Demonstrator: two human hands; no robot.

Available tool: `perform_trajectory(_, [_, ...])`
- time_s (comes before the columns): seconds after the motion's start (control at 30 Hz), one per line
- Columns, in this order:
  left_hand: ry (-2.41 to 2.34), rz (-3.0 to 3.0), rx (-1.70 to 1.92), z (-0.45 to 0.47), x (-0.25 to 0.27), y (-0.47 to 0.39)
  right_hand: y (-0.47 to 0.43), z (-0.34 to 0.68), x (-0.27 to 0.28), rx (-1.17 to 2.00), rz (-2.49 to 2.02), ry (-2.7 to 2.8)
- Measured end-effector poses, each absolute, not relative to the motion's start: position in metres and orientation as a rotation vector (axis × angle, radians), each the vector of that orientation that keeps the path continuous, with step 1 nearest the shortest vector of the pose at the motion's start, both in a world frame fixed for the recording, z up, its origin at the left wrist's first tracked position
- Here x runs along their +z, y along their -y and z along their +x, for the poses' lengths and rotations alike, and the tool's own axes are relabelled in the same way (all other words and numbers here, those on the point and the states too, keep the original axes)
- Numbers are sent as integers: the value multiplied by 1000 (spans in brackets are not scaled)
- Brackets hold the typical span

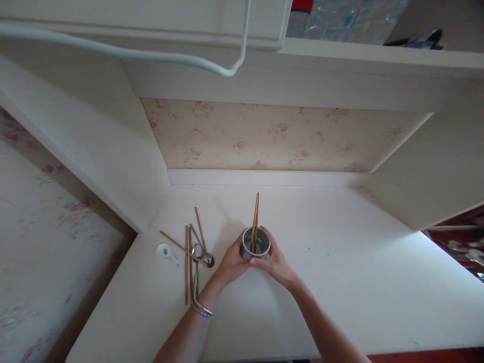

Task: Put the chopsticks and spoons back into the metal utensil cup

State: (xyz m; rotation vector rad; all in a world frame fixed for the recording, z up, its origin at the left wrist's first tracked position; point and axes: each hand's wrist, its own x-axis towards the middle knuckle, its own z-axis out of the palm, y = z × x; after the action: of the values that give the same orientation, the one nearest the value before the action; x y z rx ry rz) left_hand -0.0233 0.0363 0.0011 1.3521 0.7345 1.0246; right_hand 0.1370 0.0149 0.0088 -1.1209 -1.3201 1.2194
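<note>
A round metal utensil holder [245, 241] with small holes in its bottom is between my two hands. A pair of wooden chopsticks [256, 217] stands upright inside it, leaning slightly. My left hand [232, 259] wraps around its left side, and a silver bracelet circles that wrist. From the right, my right hand [278, 259] closes around the other side, its thumb across the front near the rim. Left of my left hand lie several loose chopsticks [186, 272], metal spoons [197, 251] and a white spoon [165, 250] with a blue mark.
The white tabletop [340, 292] stretches to the right, with side panels at both ends. Flowered wallpaper [264, 133] covers the back wall. Overhead, a white cable [170, 56] hangs before a shelf [359, 58] holding plastic bottles [340, 20].
</note>
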Motion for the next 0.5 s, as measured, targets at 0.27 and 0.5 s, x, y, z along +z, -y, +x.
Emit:
perform_trajectory(0.27, [-933,1541,1081,-31,4,-13,-16,132,-12,1080,-1228,1308])
perform_trajectory(0.5, [-1580,1597,842,-108,25,12,-13,133,-24,1074,-1290,1292])
